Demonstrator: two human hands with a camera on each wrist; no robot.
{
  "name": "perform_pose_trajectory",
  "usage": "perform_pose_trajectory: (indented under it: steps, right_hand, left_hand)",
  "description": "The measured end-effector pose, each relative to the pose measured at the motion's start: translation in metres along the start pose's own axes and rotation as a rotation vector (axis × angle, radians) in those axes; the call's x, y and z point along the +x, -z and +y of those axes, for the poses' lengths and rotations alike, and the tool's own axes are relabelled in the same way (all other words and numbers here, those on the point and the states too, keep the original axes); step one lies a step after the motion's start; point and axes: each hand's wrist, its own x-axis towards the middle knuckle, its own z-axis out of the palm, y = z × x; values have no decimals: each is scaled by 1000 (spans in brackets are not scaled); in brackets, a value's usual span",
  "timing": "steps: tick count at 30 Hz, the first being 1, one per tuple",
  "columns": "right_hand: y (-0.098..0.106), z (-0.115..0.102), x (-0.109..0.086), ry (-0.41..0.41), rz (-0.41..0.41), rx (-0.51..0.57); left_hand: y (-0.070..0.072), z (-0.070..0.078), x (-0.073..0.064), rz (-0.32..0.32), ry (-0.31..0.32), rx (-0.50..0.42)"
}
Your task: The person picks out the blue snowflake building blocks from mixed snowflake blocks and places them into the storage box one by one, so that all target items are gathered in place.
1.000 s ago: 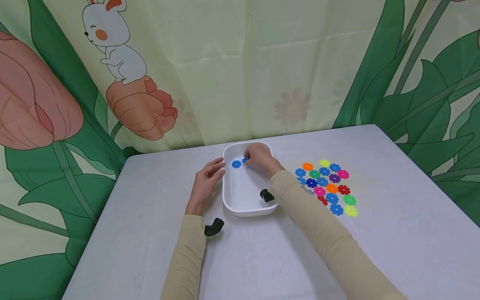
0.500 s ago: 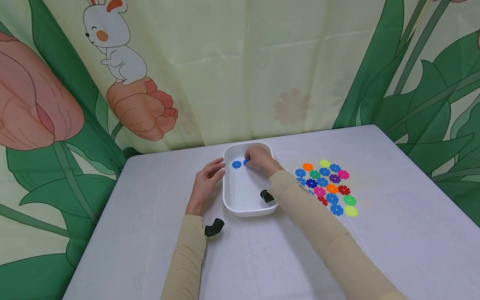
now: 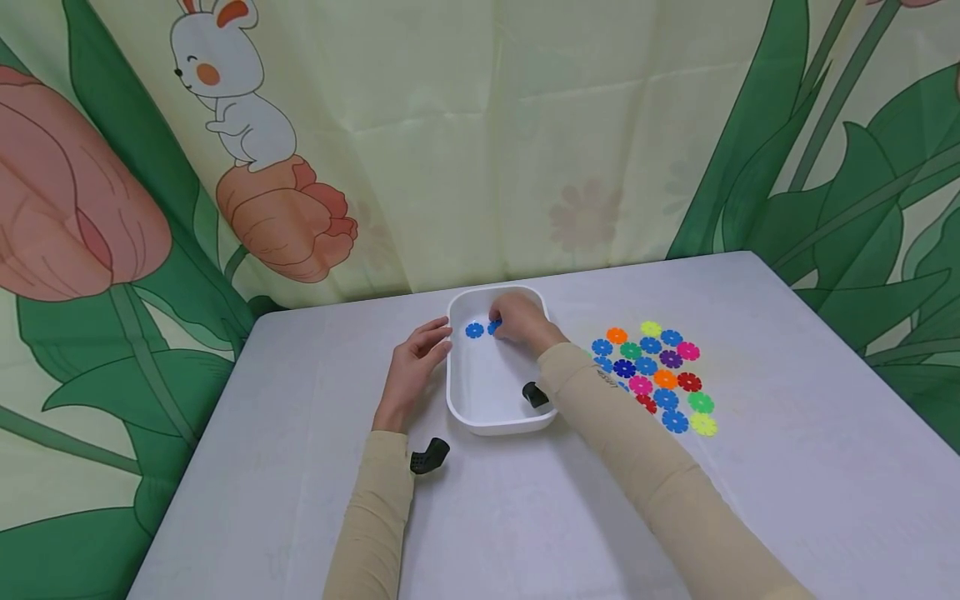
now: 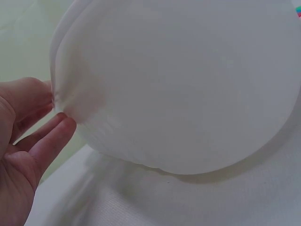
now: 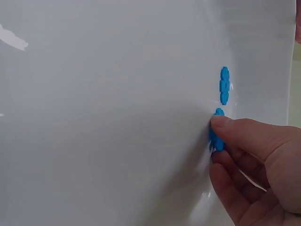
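In the head view my right hand (image 3: pixel 521 321) reaches over the white tray (image 3: pixel 498 429) near its far end. A blue snowflake disc (image 5: pixel 217 136) is pinched between thumb and fingers, down at the tray's inner surface in the right wrist view. Close beside it lies a second blue snowflake disc (image 3: pixel 474 331), with a small gap between the two. My left hand (image 3: pixel 415 362) is at the tray's left side, its fingers extended. The left wrist view shows those fingertips (image 4: pixel 68 125) against the outer wall.
To the right of the tray, several loose snowflake discs (image 3: pixel 665 379) in many colours lie spread on the white-covered table (image 3: pixel 285 467). My right forearm partly covers them. Black camera mounts (image 3: pixel 429 456) stick out from both wrists. A printed curtain (image 3: pixel 450 167) hangs behind the table.
The pinched blue disc has shifted slightly toward the near side of the tray, more level with the other disc. My left hand has stayed at the tray's side.
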Motion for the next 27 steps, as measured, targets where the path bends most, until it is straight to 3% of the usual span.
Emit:
perform_pose_trajectory:
  steps: [4, 17, 27]
  right_hand:
    - [0, 0, -1, 14, 9, -6]
    - [0, 1, 0, 30, 11, 0]
    - [1, -1, -2, 23, 7, 2]
  left_hand:
    - [0, 0, 0, -3, -22, -29]
    - [-1, 3, -1, 13, 29, 10]
    - [-1, 3, -2, 11, 18, 3]
